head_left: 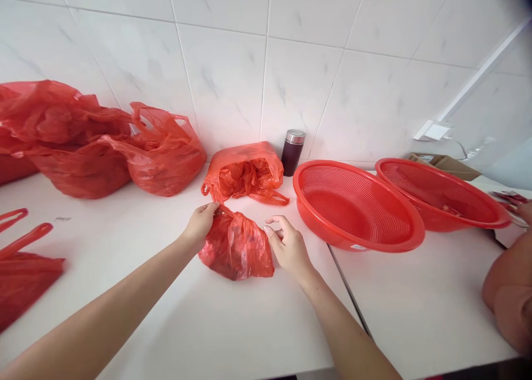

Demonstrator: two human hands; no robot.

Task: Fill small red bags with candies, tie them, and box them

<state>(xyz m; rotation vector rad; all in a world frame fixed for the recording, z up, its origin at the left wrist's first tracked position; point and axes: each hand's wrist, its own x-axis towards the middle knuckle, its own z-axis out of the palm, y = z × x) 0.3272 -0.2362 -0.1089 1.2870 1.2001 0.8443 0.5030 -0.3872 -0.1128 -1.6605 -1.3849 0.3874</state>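
A small red plastic bag (235,247) with dark contents lies on the white counter (174,302) between my hands. My left hand (200,223) pinches the bag's top left edge with closed fingers. My right hand (287,247) rests against the bag's right side, fingers curled and gripping its edge. Just behind it sits another red bag (245,175), open and stuffed with crumpled red plastic.
Two red colander basins (357,205) (440,194) stand to the right. A dark flask (293,152) stands by the tiled wall. Big full red bags (95,142) fill the back left; a flat red bag (20,275) lies at far left. Another person's arm (509,291) shows at right.
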